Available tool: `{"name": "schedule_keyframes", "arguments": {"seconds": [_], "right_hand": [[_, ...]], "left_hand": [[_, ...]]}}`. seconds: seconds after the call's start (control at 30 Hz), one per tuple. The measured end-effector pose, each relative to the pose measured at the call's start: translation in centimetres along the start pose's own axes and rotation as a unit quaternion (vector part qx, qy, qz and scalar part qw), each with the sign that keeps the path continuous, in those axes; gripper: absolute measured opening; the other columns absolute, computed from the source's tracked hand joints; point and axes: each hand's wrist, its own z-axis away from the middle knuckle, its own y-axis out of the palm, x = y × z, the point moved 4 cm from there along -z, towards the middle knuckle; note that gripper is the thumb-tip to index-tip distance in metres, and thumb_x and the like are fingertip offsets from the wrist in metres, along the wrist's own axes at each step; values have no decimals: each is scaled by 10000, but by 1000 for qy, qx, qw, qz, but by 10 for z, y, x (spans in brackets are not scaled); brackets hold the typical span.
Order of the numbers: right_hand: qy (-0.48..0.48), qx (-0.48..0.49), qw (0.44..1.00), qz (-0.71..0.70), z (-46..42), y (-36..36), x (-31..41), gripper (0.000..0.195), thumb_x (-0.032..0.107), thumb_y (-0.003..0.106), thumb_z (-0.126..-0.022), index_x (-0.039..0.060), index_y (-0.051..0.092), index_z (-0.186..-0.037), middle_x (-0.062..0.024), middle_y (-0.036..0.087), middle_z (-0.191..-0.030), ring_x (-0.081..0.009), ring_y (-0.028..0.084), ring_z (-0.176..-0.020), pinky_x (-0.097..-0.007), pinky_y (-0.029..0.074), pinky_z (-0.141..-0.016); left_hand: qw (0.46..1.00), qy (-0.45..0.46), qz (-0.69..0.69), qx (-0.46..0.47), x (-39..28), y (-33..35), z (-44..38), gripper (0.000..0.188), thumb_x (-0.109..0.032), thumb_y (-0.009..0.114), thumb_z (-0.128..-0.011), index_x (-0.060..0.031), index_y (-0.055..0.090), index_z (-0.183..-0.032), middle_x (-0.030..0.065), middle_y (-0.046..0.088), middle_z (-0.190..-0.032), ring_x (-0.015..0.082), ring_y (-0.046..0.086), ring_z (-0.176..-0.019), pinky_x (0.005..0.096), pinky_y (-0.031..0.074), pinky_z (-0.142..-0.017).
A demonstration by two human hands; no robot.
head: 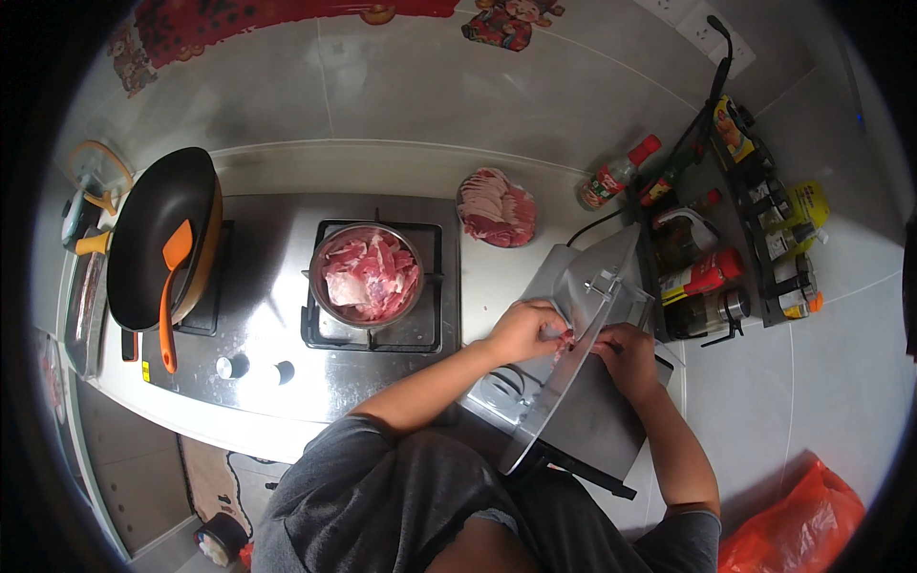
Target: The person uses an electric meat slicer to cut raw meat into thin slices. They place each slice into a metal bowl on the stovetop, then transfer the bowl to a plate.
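Note:
My left hand pinches a small piece of raw meat at the transparent guard of a meat slicer. On the guard's other side, my right hand has its fingers curled close to the same spot; whether it grips anything is unclear. A metal bowl of raw meat pieces stands on the right burner of the gas hob. Behind the slicer, near the wall, lies a plate of thin raw meat slices.
A black wok with an orange spatula in it stands on the hob's left side. Sauce bottles fill a black rack on the right, with a red-capped bottle beside it. A red plastic bag lies lower right.

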Motion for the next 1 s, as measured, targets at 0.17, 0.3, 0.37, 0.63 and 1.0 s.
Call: {"name": "schedule_keyframes", "arguments": {"seconds": [0.17, 0.3, 0.37, 0.63, 1.0], "right_hand": [[-41, -19, 999, 0, 0, 0, 3, 132, 18, 745, -678, 28, 684, -795, -110, 659, -760, -226, 635, -657, -305, 493, -609], [-22, 3, 1000, -4, 4, 3, 1, 110, 80, 744, -703, 57, 694, -799, -99, 660, -774, -252, 630, -722, -331, 500, -661], [-22, 15, 1000, 8, 9, 5, 5, 97, 109, 742, -715, 78, 699, -796, -89, 659, -778, -264, 627, -758, -347, 503, -693], [-118, 105, 986, -54, 62, 26, 50, 254, -35, 652, -717, 145, 687, -892, -48, 658, -893, -255, 617, -847, -349, 509, -770], [-66, 14, 997, -48, 32, 10, 27, 175, -3, 707, -737, 24, 563, -833, -104, 656, -780, -262, 642, -717, -317, 519, -659]], "left_hand": [[999, -26, -20, -5, 5, 5, -2, 114, -139, 714, -685, -75, 670, -769, 65, 626, -786, 230, 622, -692, 341, 481, -637], [998, 15, -66, -19, 3, 5, -3, 121, -82, 693, -704, -23, 599, -754, 94, 605, -763, 252, 617, -644, 340, 479, -577], [996, 9, -85, -21, 2, 1, -3, 131, -82, 684, -705, -16, 578, -740, 105, 600, -757, 260, 618, -645, 344, 481, -578], [994, -38, -91, -46, -15, -44, 19, 160, -139, 680, -675, -39, 559, -703, 101, 603, -751, 293, 616, -717, 369, 477, -626], [868, -255, -326, -276, -62, -223, 77, 144, -49, 661, -696, 29, 641, -815, 144, 668, -765, 246, 659, -692, 314, 506, -657]]}}
